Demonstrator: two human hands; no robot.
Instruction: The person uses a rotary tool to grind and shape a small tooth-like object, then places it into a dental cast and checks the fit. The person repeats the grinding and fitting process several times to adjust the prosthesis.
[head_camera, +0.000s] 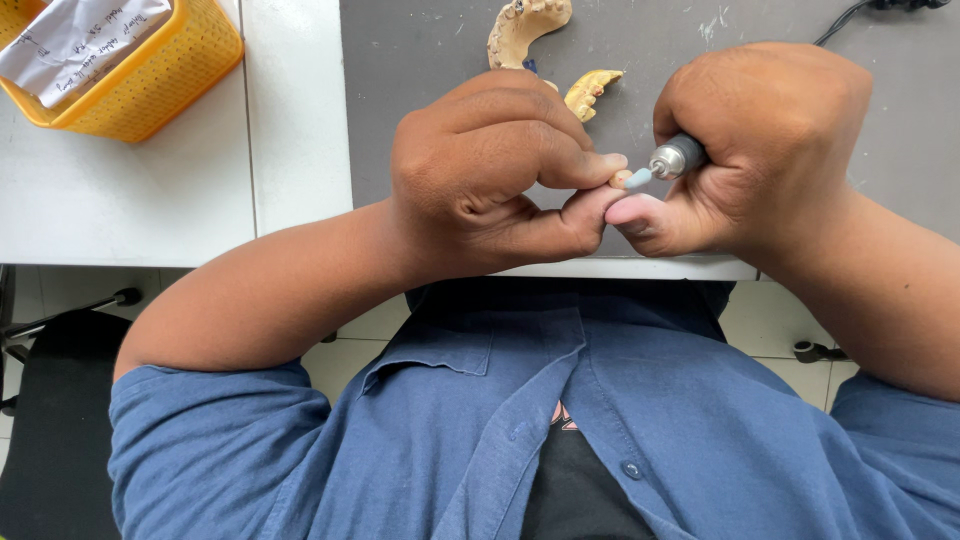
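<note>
Two hands meet above the counter (300, 150) edge. Left hand (490, 165) closed, pinching a tiny pale piece (620, 179) at thumb and fingertip. Right hand (760, 140) fisted round a handpiece (678, 157), tip on piece. Piece probably light, rigid, brittle, easily dropped; pinch its sides.

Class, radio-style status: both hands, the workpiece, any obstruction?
Left hand pinching small workpiece. Right hand gripping rotary handpiece, tip on workpiece. Nothing in the way.
</note>
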